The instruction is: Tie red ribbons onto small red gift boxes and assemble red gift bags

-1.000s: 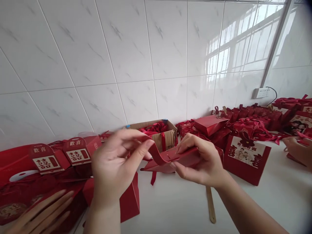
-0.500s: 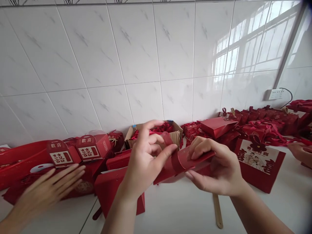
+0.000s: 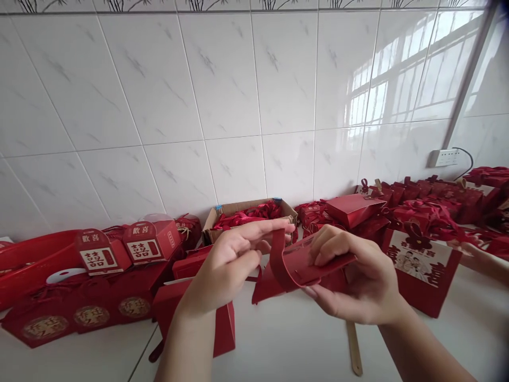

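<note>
A red gift box [image 3: 304, 258] is tilted in the air in front of me, with a red strap [image 3: 279, 259] looped around it and its free end standing up. My right hand [image 3: 358, 270] grips the box from the right, fingers on its upper face and thumb beneath. My left hand [image 3: 234, 260] is at the strap, index finger stretched out along its raised end and thumb apart from it; the other fingertips are partly hidden. Below the box, a tan strap [image 3: 353, 347] lies on the white table [image 3: 286, 345]. Beside my left forearm stands another red box [image 3: 225, 329].
Behind my hands a cardboard carton [image 3: 210, 216] holds red ribbons. Red boxes with gold emblems [image 3: 91, 315] and small printed boxes [image 3: 143, 246] line the left. At right stand a box with a couple print [image 3: 421, 270] and many red bags. Another person's hand [image 3: 475, 257] reaches in there.
My left thumb and fingers have come off their pinch on the strap and straightened, and the strap end now stands up. The other person's hand at left has left the view.
</note>
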Demonstrator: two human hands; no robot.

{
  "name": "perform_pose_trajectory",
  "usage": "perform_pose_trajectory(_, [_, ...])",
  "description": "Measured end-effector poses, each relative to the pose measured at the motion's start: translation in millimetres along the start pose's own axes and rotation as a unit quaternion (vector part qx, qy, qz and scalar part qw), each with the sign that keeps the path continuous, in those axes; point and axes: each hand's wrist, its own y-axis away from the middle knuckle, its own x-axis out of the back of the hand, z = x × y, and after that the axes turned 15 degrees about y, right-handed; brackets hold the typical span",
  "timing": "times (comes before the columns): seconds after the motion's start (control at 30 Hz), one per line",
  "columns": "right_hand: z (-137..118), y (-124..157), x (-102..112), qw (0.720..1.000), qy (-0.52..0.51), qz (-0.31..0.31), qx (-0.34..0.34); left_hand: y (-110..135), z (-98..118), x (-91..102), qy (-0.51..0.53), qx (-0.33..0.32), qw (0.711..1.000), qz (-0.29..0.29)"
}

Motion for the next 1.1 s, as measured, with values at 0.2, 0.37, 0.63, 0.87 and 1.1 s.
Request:
perform_pose_trajectory(0.2, [-3,-1,5,1.000,0.000,0.005,0.015,7,5,-14.4,-0.143,-0.133,0.977,0.089])
perform_pose_trajectory(0.37, [-7,-3,9,0.998,0.060,0.005,0.030,8,7,-21.3,-0.097,-0.085,0.986,0.106])
perform_pose_trajectory(0.63, [-5,-5,10,0.996,0.086,0.004,0.033,11,12,-20.5,-0.039,-0.054,0.997,0.031])
perform_pose_trajectory(0.87, [-3,-6,10,0.995,0.085,0.026,0.036,16,11,-22.3,-0.036,-0.006,0.999,0.010])
perform_pose_trajectory(1.1, [2,-5,11,0.993,0.104,0.026,0.040,14,14,-22.8,-0.093,-0.056,0.994,-0.014])
